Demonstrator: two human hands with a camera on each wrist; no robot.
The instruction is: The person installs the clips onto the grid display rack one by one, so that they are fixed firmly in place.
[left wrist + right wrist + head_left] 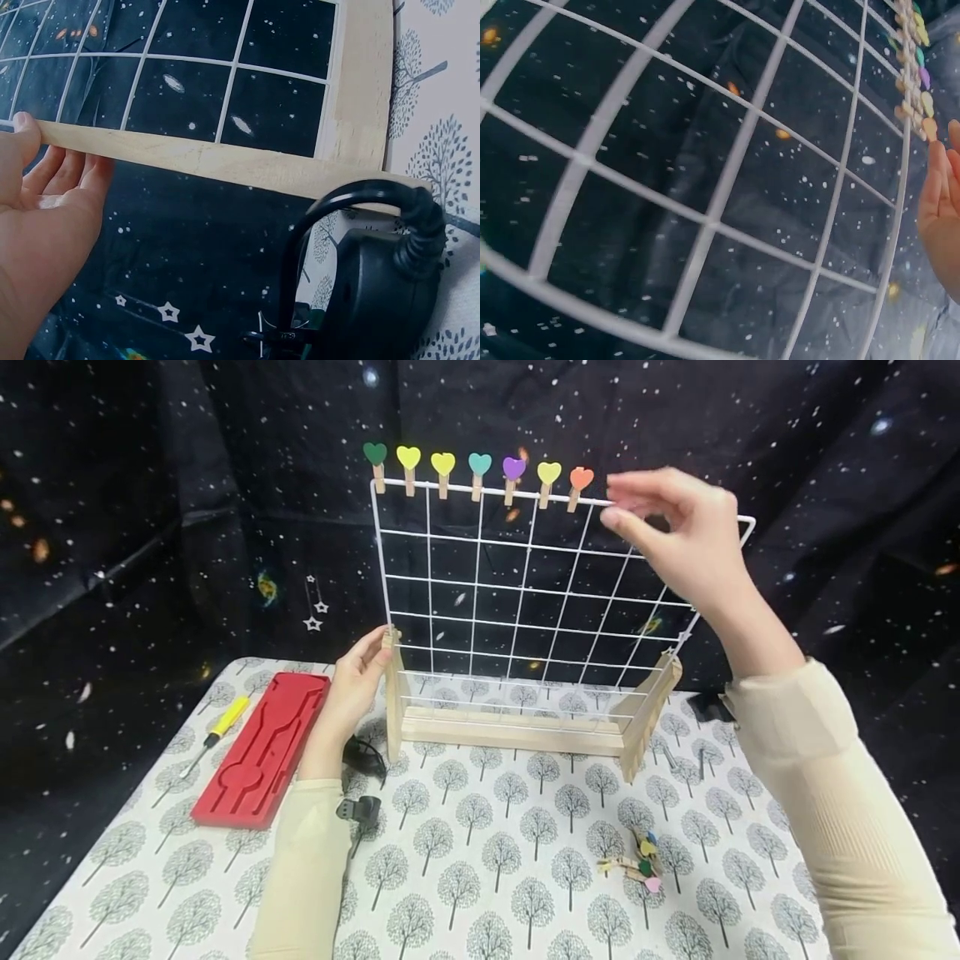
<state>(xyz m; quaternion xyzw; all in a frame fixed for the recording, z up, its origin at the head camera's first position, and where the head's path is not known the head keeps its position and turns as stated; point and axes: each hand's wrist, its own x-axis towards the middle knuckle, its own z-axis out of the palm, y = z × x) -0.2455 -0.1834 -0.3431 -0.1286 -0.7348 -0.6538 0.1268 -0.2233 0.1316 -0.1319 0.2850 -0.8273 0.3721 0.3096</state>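
A white wire grid [502, 585] stands upright in a wooden stand [510, 732]. Several wooden clothespins with coloured hearts line the left part of its top wire, ending with an orange heart clothespin [581, 481]. My right hand [678, 518] is just right of that clothespin, at the top wire, thumb and fingers apart with nothing visible between them. My left hand [356, 681] grips the top of the stand's left upright [393, 693]. In the left wrist view, the thumb is on one side of this wooden upright [202, 159], the fingers on the other.
More heart clothespins [637, 864] lie in a small pile at the front right. To the left are a red tray [262, 752] with shaped recesses and a yellow-handled screwdriver [217, 735]. A black cabled device [382, 292] sits beside the left upright. Behind hangs a dark starry cloth [187, 468].
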